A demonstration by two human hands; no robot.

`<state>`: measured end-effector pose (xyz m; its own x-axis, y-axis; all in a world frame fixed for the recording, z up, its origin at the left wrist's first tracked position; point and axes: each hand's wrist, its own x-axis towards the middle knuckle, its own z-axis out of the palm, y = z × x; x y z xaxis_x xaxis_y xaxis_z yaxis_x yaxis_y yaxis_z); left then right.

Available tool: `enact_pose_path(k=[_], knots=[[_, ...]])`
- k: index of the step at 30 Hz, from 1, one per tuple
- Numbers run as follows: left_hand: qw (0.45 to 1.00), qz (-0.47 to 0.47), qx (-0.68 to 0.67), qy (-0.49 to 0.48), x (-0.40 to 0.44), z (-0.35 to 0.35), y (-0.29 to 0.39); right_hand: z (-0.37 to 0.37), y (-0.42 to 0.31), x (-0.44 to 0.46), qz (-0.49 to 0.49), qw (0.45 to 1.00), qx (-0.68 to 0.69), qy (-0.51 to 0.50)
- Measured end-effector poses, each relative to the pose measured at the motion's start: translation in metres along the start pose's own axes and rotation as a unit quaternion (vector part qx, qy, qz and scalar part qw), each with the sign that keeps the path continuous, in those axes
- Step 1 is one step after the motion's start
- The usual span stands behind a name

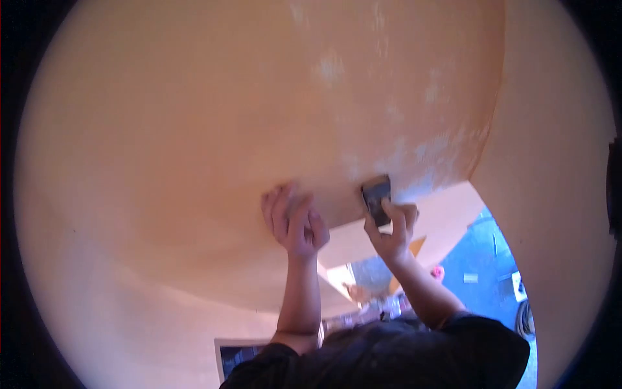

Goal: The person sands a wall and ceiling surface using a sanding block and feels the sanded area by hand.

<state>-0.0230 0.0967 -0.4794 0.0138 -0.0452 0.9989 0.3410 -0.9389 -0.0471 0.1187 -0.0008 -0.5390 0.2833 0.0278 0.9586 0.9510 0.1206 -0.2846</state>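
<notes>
A dark rectangular block (377,192) is held by my right hand (394,228), with the thumb on its near face. The block lies against or close to the orange-tan plastered surface (214,117), near its lower edge. To the left, my left hand (295,220) is raised at the same surface with its fingers apart, slightly blurred, holding nothing. Whether its fingertips touch the surface cannot be made out. Pale whitish patches (421,152) mark the surface above and to the right of the block.
A pale wall (557,194) curves down the right side. Below right shows a blue floor (476,259) with a coiled dark hose or cable (523,320) and a small pale rectangle (470,278). A framed dark opening (240,356) is at lower left.
</notes>
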Motion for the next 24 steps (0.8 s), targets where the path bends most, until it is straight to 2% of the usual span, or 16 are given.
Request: enact_pose_path(k=[4, 6, 7, 9, 11, 14, 17, 21, 24], knots=[[1.0, 0.0, 0.019, -0.003, 0.0, -0.003, 0.004, 0.001, -0.018, 0.057, -0.006, 0.999, 0.001, 0.031], [1.0, -0.003, 0.02, -0.01, -0.002, -0.004, 0.003, 0.005, -0.028, 0.076, 0.025, 0.998, 0.032, 0.057], [1.0, -0.011, 0.019, -0.018, -0.001, -0.007, 0.001, 0.004, -0.025, 0.063, 0.017, 0.999, -0.006, 0.035], [1.0, 0.0, 0.017, -0.01, 0.0, -0.008, -0.001, 0.002, -0.026, 0.034, 0.019, 0.999, 0.008, 0.034], [1.0, 0.011, 0.017, -0.011, 0.001, -0.008, -0.001, 0.004, -0.025, 0.044, 0.015, 1.0, 0.007, 0.021], [1.0, -0.01, 0.025, -0.005, 0.002, -0.006, 0.001, 0.016, -0.04, 0.123, -0.026, 0.998, -0.024, 0.058], [0.999, -0.025, 0.02, 0.014, 0.004, 0.0, 0.004, 0.019, -0.038, 0.14, -0.026, 0.997, 0.008, 0.068], [1.0, -0.003, 0.014, 0.011, 0.004, 0.008, 0.004, 0.018, -0.018, 0.086, 0.007, 0.997, 0.01, 0.075], [1.0, -0.008, -0.008, 0.011, 0.022, 0.006, 0.013, 0.022, -0.024, 0.164, -0.031, 0.996, -0.015, 0.078]])
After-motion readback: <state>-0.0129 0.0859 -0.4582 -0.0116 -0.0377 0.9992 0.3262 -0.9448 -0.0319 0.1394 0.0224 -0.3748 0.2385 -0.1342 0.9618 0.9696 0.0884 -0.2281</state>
